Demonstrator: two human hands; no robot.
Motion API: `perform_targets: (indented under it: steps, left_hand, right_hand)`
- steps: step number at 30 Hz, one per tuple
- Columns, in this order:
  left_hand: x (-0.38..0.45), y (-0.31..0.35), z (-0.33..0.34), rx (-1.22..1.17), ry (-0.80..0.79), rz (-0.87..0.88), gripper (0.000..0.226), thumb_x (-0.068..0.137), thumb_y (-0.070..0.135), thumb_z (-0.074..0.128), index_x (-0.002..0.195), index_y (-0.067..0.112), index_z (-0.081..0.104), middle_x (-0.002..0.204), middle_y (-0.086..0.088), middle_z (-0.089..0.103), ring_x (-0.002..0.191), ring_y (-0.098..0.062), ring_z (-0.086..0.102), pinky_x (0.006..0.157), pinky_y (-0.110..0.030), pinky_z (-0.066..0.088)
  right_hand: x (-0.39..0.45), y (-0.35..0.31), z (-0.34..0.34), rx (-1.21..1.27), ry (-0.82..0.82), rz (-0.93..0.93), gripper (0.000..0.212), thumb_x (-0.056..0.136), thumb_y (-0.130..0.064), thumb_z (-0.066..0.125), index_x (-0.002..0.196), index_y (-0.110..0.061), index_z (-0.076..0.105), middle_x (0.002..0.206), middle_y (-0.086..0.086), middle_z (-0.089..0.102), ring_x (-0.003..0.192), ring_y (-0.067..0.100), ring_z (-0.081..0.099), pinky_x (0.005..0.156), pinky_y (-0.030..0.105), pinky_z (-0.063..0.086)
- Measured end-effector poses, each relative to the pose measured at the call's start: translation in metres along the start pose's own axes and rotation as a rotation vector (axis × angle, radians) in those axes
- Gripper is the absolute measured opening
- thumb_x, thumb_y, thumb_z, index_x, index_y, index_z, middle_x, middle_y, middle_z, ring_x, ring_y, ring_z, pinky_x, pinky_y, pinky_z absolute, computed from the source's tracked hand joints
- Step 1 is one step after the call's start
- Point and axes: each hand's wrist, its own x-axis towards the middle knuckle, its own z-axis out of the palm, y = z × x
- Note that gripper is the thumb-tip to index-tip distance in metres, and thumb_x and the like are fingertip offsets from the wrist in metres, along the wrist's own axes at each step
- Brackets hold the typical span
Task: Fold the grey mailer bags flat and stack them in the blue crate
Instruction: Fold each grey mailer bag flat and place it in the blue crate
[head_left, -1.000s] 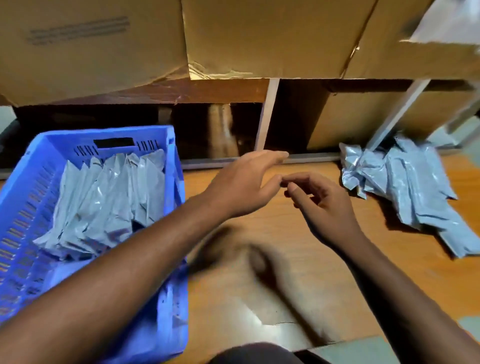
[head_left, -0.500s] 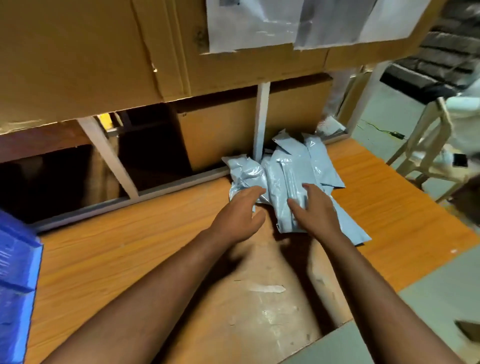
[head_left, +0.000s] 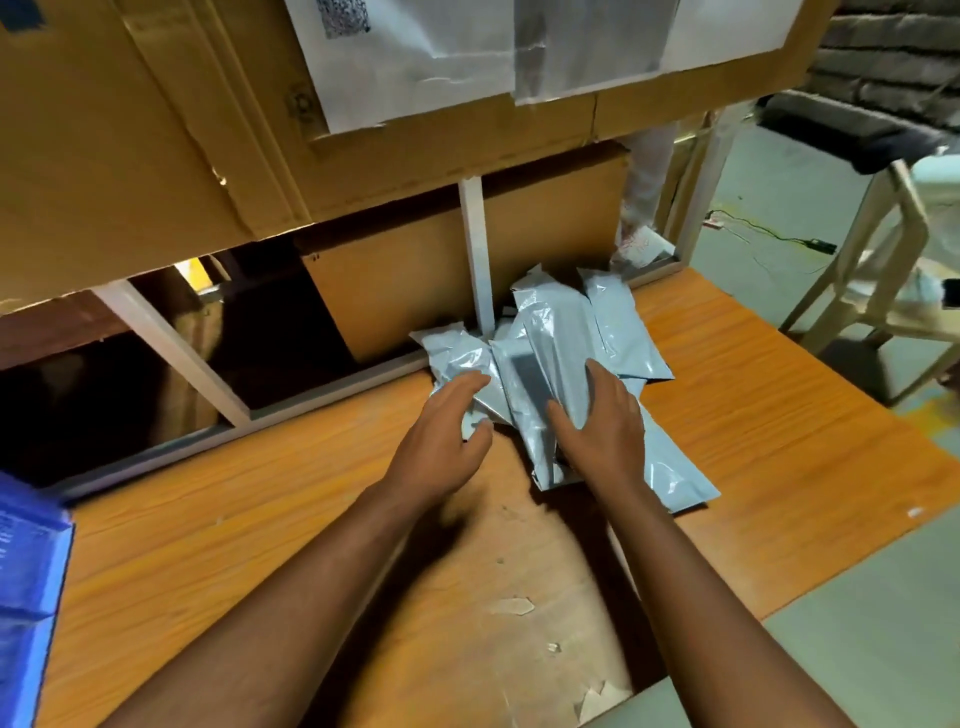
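A loose pile of grey mailer bags (head_left: 613, 332) lies on the orange table against the shelf frame. My right hand (head_left: 602, 431) rests palm down on the top bag (head_left: 540, 374), fingers spread and thumb out to the left. My left hand (head_left: 441, 436) reaches onto the crumpled bag (head_left: 457, 353) at the pile's left side, fingers loosely extended and touching it. Only a corner of the blue crate (head_left: 31, 571) shows at the left edge; its contents are out of view.
The wooden table (head_left: 260, 519) has worn, chipped patches near its front edge. Cardboard boxes (head_left: 130, 130) and a white metal upright (head_left: 478, 249) stand right behind the pile. A pale stool frame (head_left: 872, 270) and cables are on the floor to the right.
My view swung right from the crate to the pile. Both hands moved from mid-air onto the mailer bags and now sit a little further onto them.
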Motion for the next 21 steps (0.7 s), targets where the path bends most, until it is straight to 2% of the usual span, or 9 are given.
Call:
perform_targets:
  steps: [2,5,8,10,13,16,18,20,21]
  left_hand:
    - [-0.014,0.004,-0.016,-0.039,0.175,0.053,0.052,0.1,0.023,0.061,0.15,0.024,0.047,0.159,0.008,0.04,0.148,-0.008,0.033,0.12,-0.035,0.033]
    - [-0.048,0.002,-0.045,-0.019,0.501,0.151,0.041,0.098,0.012,0.062,0.138,0.007,0.058,0.151,-0.006,0.051,0.147,-0.02,0.039,0.12,-0.036,0.031]
    - [-0.086,-0.026,-0.068,-0.01,0.675,0.102,0.034,0.096,0.007,0.06,0.13,0.003,0.061,0.14,-0.011,0.059,0.138,-0.025,0.049,0.116,-0.04,0.037]
    - [-0.116,-0.052,-0.074,-0.032,0.663,-0.06,0.032,0.097,0.011,0.058,0.129,0.011,0.061,0.136,-0.004,0.061,0.132,-0.021,0.053,0.111,-0.041,0.042]
    - [-0.162,-0.09,-0.068,-0.041,0.548,-0.26,0.031,0.099,0.02,0.057,0.13,0.019,0.061,0.138,0.005,0.058,0.132,-0.015,0.051,0.11,-0.043,0.044]
    - [-0.203,-0.13,-0.054,0.051,0.401,-0.359,0.036,0.102,0.03,0.055,0.135,0.016,0.061,0.146,0.005,0.054,0.139,-0.016,0.046,0.115,-0.044,0.039]
    - [-0.228,-0.152,-0.044,0.098,0.279,-0.477,0.052,0.102,0.044,0.046,0.145,0.015,0.055,0.155,0.0,0.047,0.147,-0.02,0.037,0.123,-0.046,0.027]
    - [-0.256,-0.167,-0.036,0.105,0.214,-0.603,0.065,0.103,0.055,0.037,0.155,0.016,0.042,0.164,0.0,0.034,0.154,-0.017,0.023,0.127,-0.043,0.012]
    - [-0.269,-0.173,-0.035,0.093,0.207,-0.637,0.066,0.105,0.056,0.035,0.158,0.017,0.037,0.166,0.001,0.029,0.155,-0.015,0.018,0.128,-0.04,0.008]
  right_hand:
    - [-0.014,-0.016,-0.004,0.127,-0.034,-0.11,0.071,0.091,-0.044,0.07,0.153,-0.024,0.04,0.153,-0.001,0.047,0.14,0.019,0.042,0.116,0.04,0.037]
    - [-0.044,-0.045,0.007,0.19,-0.198,-0.398,0.071,0.088,-0.041,0.07,0.151,-0.021,0.045,0.154,-0.002,0.046,0.141,0.015,0.042,0.116,0.028,0.032]
    - [-0.076,-0.068,0.038,0.165,-0.445,-0.628,0.075,0.08,-0.028,0.073,0.15,-0.018,0.048,0.155,0.0,0.047,0.137,0.021,0.046,0.114,0.032,0.034]
    - [-0.099,-0.08,0.067,0.115,-0.597,-0.688,0.075,0.078,-0.026,0.071,0.149,-0.019,0.048,0.153,0.001,0.049,0.132,0.026,0.049,0.112,0.039,0.039]
    - [-0.127,-0.095,0.104,0.003,-0.757,-0.819,0.071,0.079,-0.023,0.07,0.146,-0.021,0.049,0.152,0.002,0.05,0.129,0.029,0.049,0.111,0.052,0.038]
    - [-0.147,-0.105,0.132,-0.124,-0.866,-1.011,0.063,0.091,-0.023,0.064,0.151,-0.024,0.045,0.162,0.002,0.039,0.146,0.03,0.034,0.121,0.059,0.019]
    - [-0.147,-0.103,0.143,-0.233,-0.945,-1.094,0.065,0.096,-0.027,0.053,0.158,-0.027,0.035,0.17,0.002,0.024,0.157,0.029,0.016,0.124,0.059,0.005]
    - [-0.135,-0.094,0.141,-0.275,-1.037,-1.008,0.071,0.095,-0.037,0.048,0.162,-0.03,0.027,0.173,-0.001,0.011,0.16,0.023,0.003,0.126,0.055,-0.004]
    - [-0.128,-0.089,0.134,-0.215,-1.04,-0.906,0.072,0.094,-0.042,0.047,0.162,-0.032,0.027,0.173,-0.005,0.01,0.16,0.018,0.002,0.127,0.051,-0.003]
